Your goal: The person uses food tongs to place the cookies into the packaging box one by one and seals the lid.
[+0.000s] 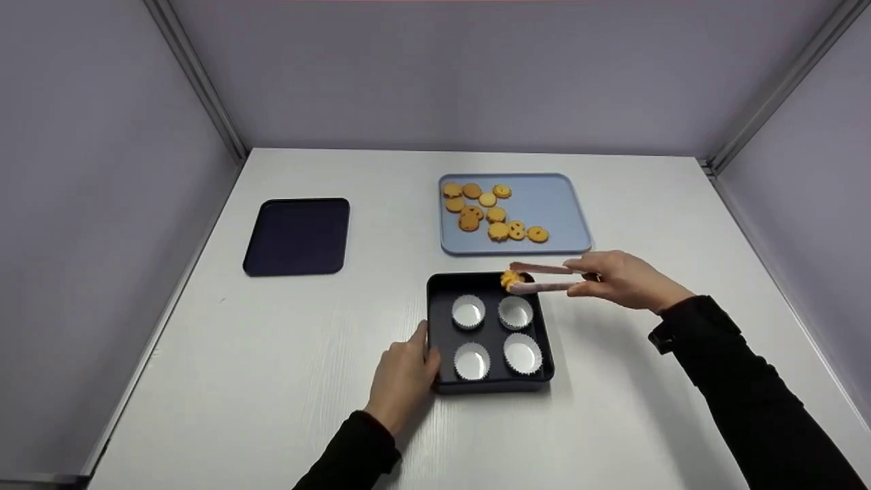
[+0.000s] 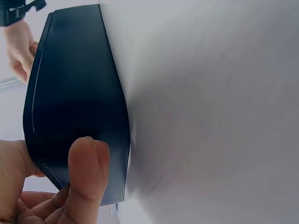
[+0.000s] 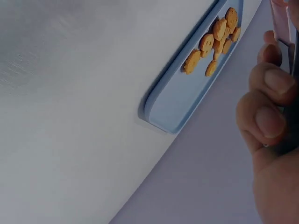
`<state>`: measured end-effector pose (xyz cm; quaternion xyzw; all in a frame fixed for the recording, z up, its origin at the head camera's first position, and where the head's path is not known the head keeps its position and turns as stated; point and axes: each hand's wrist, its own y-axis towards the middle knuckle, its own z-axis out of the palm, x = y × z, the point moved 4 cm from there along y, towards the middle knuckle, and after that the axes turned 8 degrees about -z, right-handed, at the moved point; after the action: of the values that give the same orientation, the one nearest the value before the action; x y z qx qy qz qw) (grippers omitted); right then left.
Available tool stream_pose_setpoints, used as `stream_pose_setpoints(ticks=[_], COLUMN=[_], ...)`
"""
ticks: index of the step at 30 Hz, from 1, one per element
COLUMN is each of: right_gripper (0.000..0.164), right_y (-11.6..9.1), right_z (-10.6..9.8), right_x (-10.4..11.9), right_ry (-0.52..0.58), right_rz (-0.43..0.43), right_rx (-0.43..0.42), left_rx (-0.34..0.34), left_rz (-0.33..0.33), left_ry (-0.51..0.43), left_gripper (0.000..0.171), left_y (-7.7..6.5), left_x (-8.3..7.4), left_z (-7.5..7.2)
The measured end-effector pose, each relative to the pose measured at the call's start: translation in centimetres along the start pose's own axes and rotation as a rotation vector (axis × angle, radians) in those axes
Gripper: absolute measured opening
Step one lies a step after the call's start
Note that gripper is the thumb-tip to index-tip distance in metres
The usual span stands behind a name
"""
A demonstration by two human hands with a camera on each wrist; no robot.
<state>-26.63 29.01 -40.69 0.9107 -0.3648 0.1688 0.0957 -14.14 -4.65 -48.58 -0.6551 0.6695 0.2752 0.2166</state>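
My left hand point(image 1: 403, 373) grips the near left corner of a dark rectangular baking pan point(image 1: 488, 335). In the left wrist view, the thumb point(image 2: 87, 172) lies against the pan's outer wall. Inside the pan sit several white fluted paper cups point(image 1: 468, 311), with nothing in them. My right hand point(image 1: 622, 279) holds pink tongs point(image 1: 544, 287), fingers curled round the handle end. Between the tong tips is a small golden cookie point(image 1: 509, 280) with a ragged edge, over the pan's far right part. Only a piece of the tongs shows in the right wrist view.
Behind the pan lies a light blue tray point(image 1: 551, 197) bearing several cookies point(image 1: 499, 232), mostly toward its left half. A dark square tray point(image 1: 297, 237) rests at the far left of the white table point(image 1: 272, 354). Grey panels point(image 1: 435, 75) enclose the back and sides.
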Motion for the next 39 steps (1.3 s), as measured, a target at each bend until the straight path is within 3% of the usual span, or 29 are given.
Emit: stream_pose_setpoints(ticks=[8,15,23,39], right_gripper=[0.031,0.027,0.023,0.035], right_y=[0.7,0.9,1.0,1.8], right_z=[0.2,0.0,-0.2,0.0], right_x=[1.4,2.2,3.0,4.3], right_ry=[-0.129,-0.178,-0.234,-0.399], right_rz=[-0.013,-0.035,-0.044,-0.08], right_rx=[0.154,0.208,0.227,0.219], left_rx=[-0.025,-0.009,-0.013,-0.019], left_rz=[0.025,0.009,0.007,0.016], left_ry=[0.017,0.001,0.002,0.027], left_gripper=[0.046,0.047,0.047,0.046], left_y=[0.0,-0.1,0.0,-0.1], left_x=[-0.1,0.0,-0.1,-0.1], left_z=[0.0,0.0,0.0,0.0])
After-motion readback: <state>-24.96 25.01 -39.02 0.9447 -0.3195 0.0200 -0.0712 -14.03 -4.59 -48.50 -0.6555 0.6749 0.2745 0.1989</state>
